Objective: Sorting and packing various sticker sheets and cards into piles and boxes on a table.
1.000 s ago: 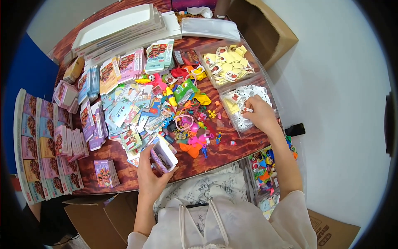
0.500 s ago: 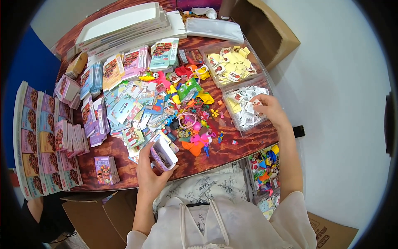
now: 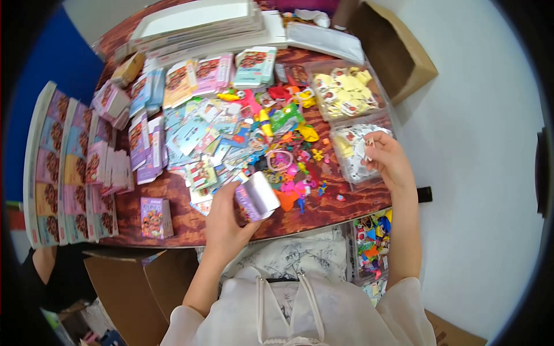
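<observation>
My left hand (image 3: pixel 227 220) grips a small purple carton (image 3: pixel 248 206) near the table's front edge; its open top shows a white inside. Over a clear plastic tray (image 3: pixel 369 183) of small white cards (image 3: pixel 358 164), my right hand (image 3: pixel 388 157) is closed, thumb and fingertips pinching what looks like a small white card (image 3: pixel 370 149). Behind it, another clear tray holds pale yellow cards (image 3: pixel 349 92). Between my hands lies a heap of small colourful plastic toys (image 3: pixel 288 167), with a spread of printed cards (image 3: pixel 193 135) to its left.
Flat printed cartons (image 3: pixel 254 66) line the back, before stacked white trays (image 3: pixel 196 23). Display boxes (image 3: pixel 52 167) stand at the left edge, near a filled purple box (image 3: pixel 154 218). A cardboard box (image 3: pixel 404 52) is at back right. A toy bin (image 3: pixel 372 248) sits below the table edge.
My left hand has moved right with the carton and tilted it. My right hand has lifted slightly off the white cards, a small piece between its fingers. The whole view has shifted.
</observation>
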`<state>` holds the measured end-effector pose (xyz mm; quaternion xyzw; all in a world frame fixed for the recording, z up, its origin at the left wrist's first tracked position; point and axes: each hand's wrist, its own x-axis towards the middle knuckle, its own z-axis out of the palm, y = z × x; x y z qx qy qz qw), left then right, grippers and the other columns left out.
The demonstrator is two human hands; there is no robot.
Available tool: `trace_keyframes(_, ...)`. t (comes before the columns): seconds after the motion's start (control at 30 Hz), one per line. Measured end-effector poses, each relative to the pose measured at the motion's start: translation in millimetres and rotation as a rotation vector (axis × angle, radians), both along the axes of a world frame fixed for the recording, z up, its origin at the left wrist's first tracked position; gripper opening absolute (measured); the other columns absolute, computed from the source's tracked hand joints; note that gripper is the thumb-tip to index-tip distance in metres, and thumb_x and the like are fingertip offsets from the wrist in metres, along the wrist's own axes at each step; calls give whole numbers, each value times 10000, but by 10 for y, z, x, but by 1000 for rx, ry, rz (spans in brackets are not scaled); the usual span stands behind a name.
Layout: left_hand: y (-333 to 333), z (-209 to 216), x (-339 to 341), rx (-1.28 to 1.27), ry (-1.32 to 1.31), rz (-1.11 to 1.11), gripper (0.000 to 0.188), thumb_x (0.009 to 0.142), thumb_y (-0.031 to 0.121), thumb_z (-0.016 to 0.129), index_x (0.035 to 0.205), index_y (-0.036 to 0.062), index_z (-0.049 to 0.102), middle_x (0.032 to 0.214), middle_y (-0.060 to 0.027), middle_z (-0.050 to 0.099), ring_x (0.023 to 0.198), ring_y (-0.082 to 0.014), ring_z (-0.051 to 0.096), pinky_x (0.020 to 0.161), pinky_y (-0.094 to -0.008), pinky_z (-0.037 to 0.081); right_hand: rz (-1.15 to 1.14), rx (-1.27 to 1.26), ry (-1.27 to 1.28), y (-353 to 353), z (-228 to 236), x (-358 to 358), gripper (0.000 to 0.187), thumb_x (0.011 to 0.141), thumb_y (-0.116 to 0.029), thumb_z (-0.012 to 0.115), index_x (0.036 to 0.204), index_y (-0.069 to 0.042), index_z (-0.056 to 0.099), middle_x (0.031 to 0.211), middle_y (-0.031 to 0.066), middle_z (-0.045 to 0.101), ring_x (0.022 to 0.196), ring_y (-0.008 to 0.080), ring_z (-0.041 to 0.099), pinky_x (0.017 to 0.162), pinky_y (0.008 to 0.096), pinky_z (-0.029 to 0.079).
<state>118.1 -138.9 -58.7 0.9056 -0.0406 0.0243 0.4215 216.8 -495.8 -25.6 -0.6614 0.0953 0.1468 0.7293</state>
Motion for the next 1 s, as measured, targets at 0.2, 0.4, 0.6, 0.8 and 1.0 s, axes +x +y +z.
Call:
trace_keyframes(0.2, -52, 39, 14, 125, -80, -22, 739, 674, 168, 870, 1279, 22, 473, 1213, -182, 577, 1113, -388, 557, 890, -458, 494, 123, -55, -116, 1066, 259, -253, 207, 869, 4, 674, 1057, -48, 601, 879, 14, 664, 690, 36, 588, 567, 177, 451)
trace_keyframes(0.4, 10, 23, -88, 157, -120, 51, 738, 649, 166, 881, 1256, 32, 483, 1184, -173, 585, 1082, -371, 570, 841, -445, 506, 278, -610, -582, 1839, 262, -500, 224, 874, -9, 679, 1076, -36, 586, 871, 107, 683, 748, 172, 682, 643, 285, 510)
trace_keyframes(0.6, 76, -32, -126, 140, -136, 117, 757, 650, 174, 885, 1267, 24, 471, 1149, -185, 587, 1056, -378, 579, 814, -459, 510, 482, -904, -701, 2126, 180, -586, 268, 816, -69, 705, 1072, -55, 626, 909, 155, 648, 822, 347, 655, 675, 438, 502)
trace_keyframes(0.8, 119, -95, -159, -1, -154, 211, 800, 657, 200, 895, 1296, 11, 453, 1150, -182, 576, 1053, -373, 593, 823, -452, 514, 313, -676, -979, 2029, 312, -563, 278, 735, -24, 781, 983, -14, 658, 1059, 119, 614, 837, 278, 613, 713, 354, 508)
trace_keyframes(1.0, 42, -86, -199, -410, -56, 197, 824, 713, 218, 882, 1358, 0, 418, 1226, -177, 534, 1085, -332, 592, 875, -419, 509, 223, -426, -726, 2062, 19, -814, 304, 783, 17, 763, 1057, -17, 639, 1039, 118, 614, 846, 226, 613, 731, 306, 499)
